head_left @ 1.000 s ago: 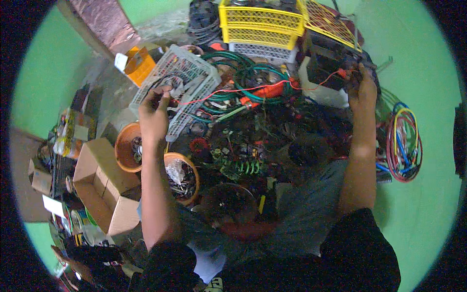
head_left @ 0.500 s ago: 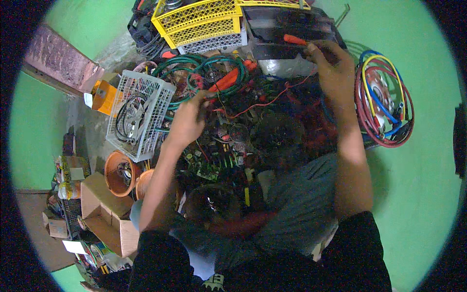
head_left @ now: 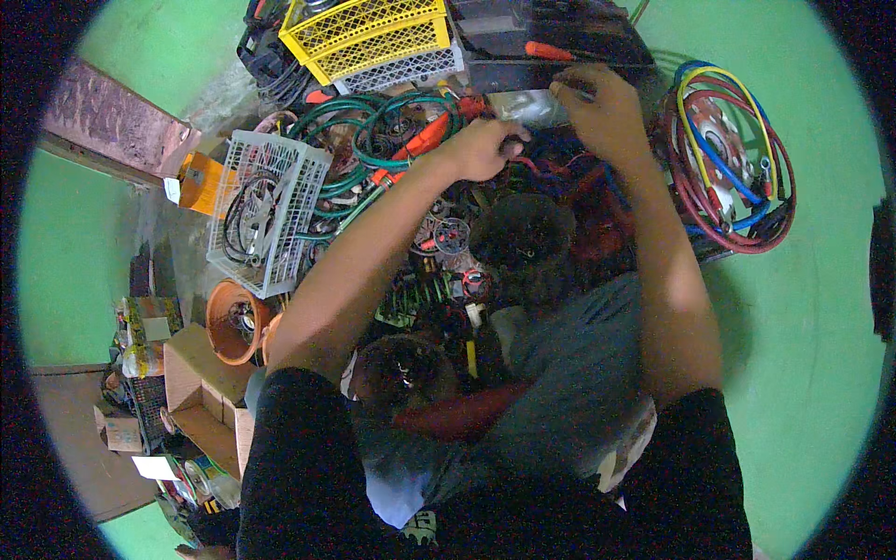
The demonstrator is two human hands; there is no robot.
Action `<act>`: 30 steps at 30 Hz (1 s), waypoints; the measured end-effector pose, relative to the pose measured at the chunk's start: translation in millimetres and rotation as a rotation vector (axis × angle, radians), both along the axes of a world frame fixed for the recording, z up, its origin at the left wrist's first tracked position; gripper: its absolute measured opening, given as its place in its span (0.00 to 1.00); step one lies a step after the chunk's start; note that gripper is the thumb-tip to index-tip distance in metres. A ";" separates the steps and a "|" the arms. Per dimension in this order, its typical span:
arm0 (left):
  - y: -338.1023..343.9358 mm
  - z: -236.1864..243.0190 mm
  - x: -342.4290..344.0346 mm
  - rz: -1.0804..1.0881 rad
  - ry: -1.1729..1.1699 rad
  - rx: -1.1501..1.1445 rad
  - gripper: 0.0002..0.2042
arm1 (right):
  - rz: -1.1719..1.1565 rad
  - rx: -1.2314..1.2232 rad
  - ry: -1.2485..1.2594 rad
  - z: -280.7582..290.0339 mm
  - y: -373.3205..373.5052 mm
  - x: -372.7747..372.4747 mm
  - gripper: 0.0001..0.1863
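My left hand (head_left: 481, 151) is out over the middle of the clutter, its fingers curled in and the thumb side to the right. What it holds, if anything, is too small to make out. A thin red wire (head_left: 534, 168) runs just below its fingertips. To the right, my right hand (head_left: 602, 110) is bent at the wrist, thumb and fingers pinched together beside a clear plastic bag (head_left: 527, 106); I cannot make out anything in the pinch. Just beyond it an orange-handled tool (head_left: 548, 50) lies on a black case (head_left: 597, 42).
Yellow crates (head_left: 369, 37) stand at the far side. Coiled green hose (head_left: 347, 140) and a grey basket (head_left: 308, 173) of parts lie left. Red, blue and yellow hoses (head_left: 747, 177) hang right. An orange pot (head_left: 224, 322) and cardboard box (head_left: 201, 411) stand near left.
My left hand has moved right and a little farther away, closing in on my right hand. My right hand has shifted slightly left. The whole view has also shifted a little.
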State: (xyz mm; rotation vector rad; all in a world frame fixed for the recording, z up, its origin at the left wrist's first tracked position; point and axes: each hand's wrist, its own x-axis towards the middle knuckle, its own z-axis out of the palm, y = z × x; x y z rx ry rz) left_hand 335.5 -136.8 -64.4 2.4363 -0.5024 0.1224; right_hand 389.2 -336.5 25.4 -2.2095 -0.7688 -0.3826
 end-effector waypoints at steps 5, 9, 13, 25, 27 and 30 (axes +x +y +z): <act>25.1 -13.8 -36.8 0.081 0.229 0.144 0.31 | -0.029 -0.440 0.057 -57.9 4.4 37.8 0.23; 64.4 -0.7 -80.8 0.161 0.363 0.167 0.33 | 0.113 -0.553 0.079 -78.0 1.8 37.6 0.27; 132.3 -12.8 -143.2 0.402 0.384 0.071 0.34 | 0.189 -0.748 0.089 -86.2 35.6 28.0 0.27; 172.8 -235.1 -310.7 1.106 -0.043 -0.309 0.21 | 0.588 -0.067 1.158 -165.5 181.4 -103.7 0.22; 124.2 -189.9 -296.2 1.212 0.278 -0.296 0.16 | 0.543 0.081 1.075 -220.2 177.9 -122.8 0.19; 108.1 -197.4 -306.9 1.332 0.218 -0.318 0.15 | 0.489 -0.012 0.689 -307.5 192.3 -158.6 0.15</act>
